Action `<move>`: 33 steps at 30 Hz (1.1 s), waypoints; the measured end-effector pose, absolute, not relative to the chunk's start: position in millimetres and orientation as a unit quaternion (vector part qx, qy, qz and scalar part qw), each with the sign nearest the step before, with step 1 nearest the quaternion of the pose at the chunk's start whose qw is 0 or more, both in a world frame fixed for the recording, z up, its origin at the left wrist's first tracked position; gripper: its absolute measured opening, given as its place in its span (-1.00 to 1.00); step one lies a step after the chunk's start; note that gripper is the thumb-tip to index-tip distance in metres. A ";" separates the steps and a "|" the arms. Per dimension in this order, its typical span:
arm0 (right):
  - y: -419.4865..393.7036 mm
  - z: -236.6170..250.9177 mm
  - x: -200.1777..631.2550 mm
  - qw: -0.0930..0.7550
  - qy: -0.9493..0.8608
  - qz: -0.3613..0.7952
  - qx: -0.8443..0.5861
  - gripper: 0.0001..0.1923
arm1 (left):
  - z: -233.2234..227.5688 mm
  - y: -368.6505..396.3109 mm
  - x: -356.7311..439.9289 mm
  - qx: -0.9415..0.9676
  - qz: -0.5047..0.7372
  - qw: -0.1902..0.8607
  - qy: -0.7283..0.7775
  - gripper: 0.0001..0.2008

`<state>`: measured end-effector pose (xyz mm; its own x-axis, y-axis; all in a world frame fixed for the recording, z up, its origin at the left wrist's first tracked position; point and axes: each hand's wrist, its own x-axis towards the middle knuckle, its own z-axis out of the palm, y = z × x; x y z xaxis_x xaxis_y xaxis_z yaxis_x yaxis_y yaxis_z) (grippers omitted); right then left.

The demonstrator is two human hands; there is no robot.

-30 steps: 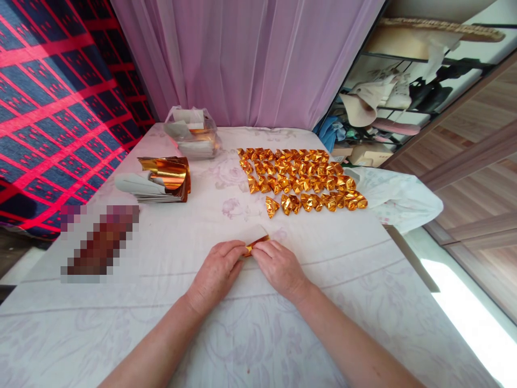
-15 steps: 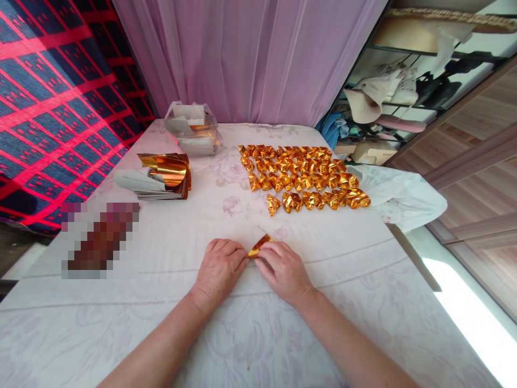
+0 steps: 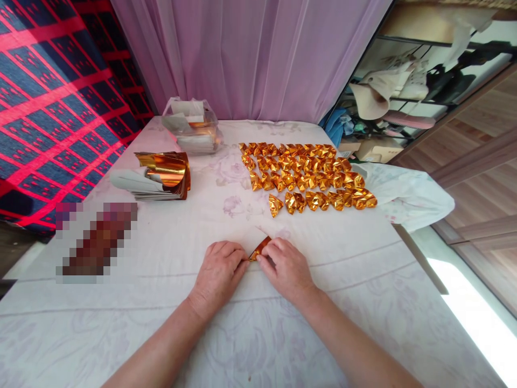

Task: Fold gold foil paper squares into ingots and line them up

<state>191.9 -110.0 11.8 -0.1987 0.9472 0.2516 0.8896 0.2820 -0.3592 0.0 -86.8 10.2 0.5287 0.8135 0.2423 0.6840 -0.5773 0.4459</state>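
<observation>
A small sheet of gold foil paper (image 3: pixel 258 247), white on its other side, lies on the pale flowered cloth (image 3: pixel 258 334). My left hand (image 3: pixel 218 272) and my right hand (image 3: pixel 287 269) pinch it from both sides with their fingertips, pressing it to the cloth. Beyond them lie several rows of folded gold pieces (image 3: pixel 307 172). A curled stack of gold foil sheets (image 3: pixel 163 175) sits to the left.
A clear plastic bag of paper (image 3: pixel 193 126) stands at the back by the purple curtain (image 3: pixel 250 54). A blurred dark object (image 3: pixel 97 242) lies at the left. White cloth (image 3: pixel 407 194) hangs off the right edge, near a cluttered shelf (image 3: pixel 399 102).
The foil sheet has been folded smaller between my fingers, its white flap turned down and more gold showing. Both hands stayed in place; the camera tilted slightly.
</observation>
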 end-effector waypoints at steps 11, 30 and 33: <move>-109.4 9.5 192.5 0.221 -0.768 0.068 -0.597 -0.84 | 22.5 -112.1 0.4 0.903 0.196 -0.001 0.381 -0.74; -108.4 8.3 192.8 0.228 -0.766 0.069 -0.597 -0.82 | 16.5 -117.6 5.6 0.902 0.127 0.039 0.411 -0.65; -108.1 8.1 193.0 0.232 -0.766 0.071 -0.596 -0.81 | 16.9 -116.9 5.4 0.902 0.128 0.045 0.410 -0.65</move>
